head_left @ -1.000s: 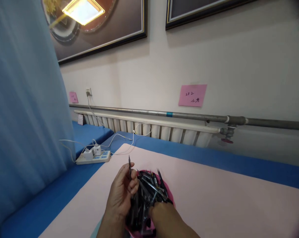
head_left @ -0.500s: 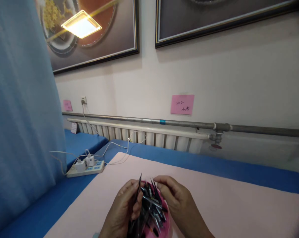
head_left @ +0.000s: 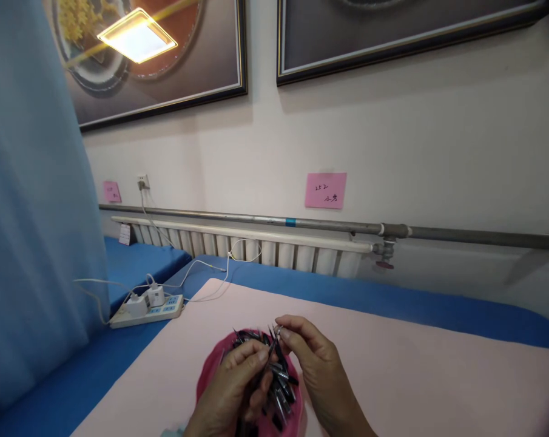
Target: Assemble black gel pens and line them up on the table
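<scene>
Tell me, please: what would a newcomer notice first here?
Probably the bright square of light on the framed picture at upper left. At bottom centre, the left hand holds a slender dark item above a pink bowl of pen-like items, the right hand close by. A pink note stands out on the wall, right of centre.

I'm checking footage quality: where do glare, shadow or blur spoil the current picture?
Head view: a bright lamp reflection glares in the left picture; head view: faint shadow falls on the wall below the right picture; head view: the pens look soft, and small detail at the right hand is too blurred to identify.
</scene>
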{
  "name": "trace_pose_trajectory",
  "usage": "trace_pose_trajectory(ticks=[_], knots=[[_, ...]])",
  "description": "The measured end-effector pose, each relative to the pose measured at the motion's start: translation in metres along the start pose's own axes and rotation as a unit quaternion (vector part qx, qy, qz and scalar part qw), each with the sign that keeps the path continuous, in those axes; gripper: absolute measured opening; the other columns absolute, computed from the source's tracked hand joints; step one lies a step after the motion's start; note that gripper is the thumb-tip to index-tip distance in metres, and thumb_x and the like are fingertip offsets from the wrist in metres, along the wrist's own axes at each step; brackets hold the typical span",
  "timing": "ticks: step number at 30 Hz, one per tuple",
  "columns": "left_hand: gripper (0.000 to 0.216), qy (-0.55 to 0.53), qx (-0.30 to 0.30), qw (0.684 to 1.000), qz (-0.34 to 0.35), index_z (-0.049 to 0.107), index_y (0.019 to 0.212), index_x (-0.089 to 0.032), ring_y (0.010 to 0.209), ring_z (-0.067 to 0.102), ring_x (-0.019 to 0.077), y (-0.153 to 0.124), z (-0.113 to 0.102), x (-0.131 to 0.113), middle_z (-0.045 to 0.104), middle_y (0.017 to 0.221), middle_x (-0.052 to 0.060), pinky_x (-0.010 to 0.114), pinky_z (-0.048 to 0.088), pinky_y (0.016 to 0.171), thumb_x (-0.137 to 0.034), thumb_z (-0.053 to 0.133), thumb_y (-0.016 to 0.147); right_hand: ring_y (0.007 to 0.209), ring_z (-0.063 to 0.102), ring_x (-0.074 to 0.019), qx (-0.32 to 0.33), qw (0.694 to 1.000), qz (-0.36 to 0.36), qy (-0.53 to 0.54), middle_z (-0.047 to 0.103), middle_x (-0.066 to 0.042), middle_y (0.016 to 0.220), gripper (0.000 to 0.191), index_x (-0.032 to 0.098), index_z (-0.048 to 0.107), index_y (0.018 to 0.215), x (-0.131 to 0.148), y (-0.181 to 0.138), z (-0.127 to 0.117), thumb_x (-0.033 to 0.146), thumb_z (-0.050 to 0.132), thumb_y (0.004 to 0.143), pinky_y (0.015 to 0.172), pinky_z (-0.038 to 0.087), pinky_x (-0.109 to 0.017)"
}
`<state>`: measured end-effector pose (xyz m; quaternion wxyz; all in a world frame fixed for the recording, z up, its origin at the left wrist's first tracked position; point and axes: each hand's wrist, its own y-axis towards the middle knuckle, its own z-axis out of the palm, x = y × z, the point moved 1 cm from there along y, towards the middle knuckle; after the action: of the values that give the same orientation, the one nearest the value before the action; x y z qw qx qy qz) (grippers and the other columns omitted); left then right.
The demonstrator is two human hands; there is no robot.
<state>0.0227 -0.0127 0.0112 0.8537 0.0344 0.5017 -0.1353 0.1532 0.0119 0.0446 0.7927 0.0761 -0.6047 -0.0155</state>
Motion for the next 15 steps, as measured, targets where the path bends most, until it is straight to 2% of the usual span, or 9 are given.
trace_pose_trajectory(ticks=[5, 9, 15], knots=[[0.024, 0.003, -0.013, 1.0, -0.001, 0.055, 0.081, -0.017, 0.031, 0.027, 0.002, 0.0, 0.001, -0.001, 0.047, 0.048, -0.006, 0.017, 0.014, 0.033, -0.04, 0.06, 0.078, 0.06, 0.054, -0.0136, 0.03, 0.999, 0.013, -0.002, 0.061, 0.002, 0.064, 0.021, 0.02, 0.069, 0.081, -0.006, 0.0, 0.002, 0.036, 0.069, 0.067, 0.062, 0.044, -0.026], [0.026, -0.001, -0.02, 1.0, -0.009, 0.054, 0.08, -0.018, 0.032, 0.027, 0.002, 0.002, 0.001, -0.002, 0.048, 0.049, -0.006, 0.017, 0.014, 0.033, -0.042, 0.062, 0.076, 0.062, 0.055, -0.0132, 0.025, 0.999, 0.009, 0.022, 0.061, 0.002, 0.072, 0.026, 0.021, 0.067, 0.086, -0.011, 0.002, 0.003, 0.035, 0.072, 0.064, 0.064, 0.044, -0.026], [0.026, -0.016, -0.018, 1.0, -0.014, 0.054, 0.08, -0.017, 0.032, 0.028, 0.0017, 0.002, 0.001, -0.002, 0.049, 0.051, -0.005, 0.017, 0.012, 0.032, -0.04, 0.064, 0.075, 0.06, 0.055, -0.0121, 0.03, 0.997, 0.024, 0.061, 0.061, 0.003, 0.07, 0.032, 0.021, 0.067, 0.087, -0.014, 0.003, 0.004, 0.035, 0.076, 0.06, 0.062, 0.044, -0.025]])
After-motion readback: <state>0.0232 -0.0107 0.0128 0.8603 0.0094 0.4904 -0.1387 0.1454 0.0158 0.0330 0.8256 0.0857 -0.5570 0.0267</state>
